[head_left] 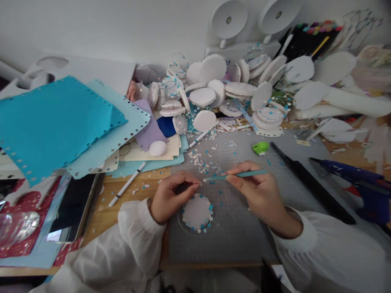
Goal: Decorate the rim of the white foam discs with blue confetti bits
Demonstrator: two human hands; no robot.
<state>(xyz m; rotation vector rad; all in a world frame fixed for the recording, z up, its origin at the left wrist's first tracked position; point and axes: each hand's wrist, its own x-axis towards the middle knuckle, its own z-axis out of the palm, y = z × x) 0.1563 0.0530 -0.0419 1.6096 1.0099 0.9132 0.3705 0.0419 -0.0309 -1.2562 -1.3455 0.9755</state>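
My right hand [258,189] grips a pair of teal tweezers [247,174], which point left over the grey cutting mat [241,236]. A tiny pale paper piece [204,180] shows at their tips. Close to those tips, my left hand [174,195] has thumb and forefinger pinched together; what lies between them is too small to make out. Just below the left fingers is a round white disc [197,212], its rim ringed with small blue and white paper pieces. More loose paper pieces [203,160] lie scattered on the mat beyond the hands.
Many white discs [202,97] are heaped at the back. Blue punched paper sheets [58,122] cover the left side. A white pen [126,185] lies there too. To the right are a green paper punch [260,148], a long black tool [314,185] and a blue glue gun [357,175].
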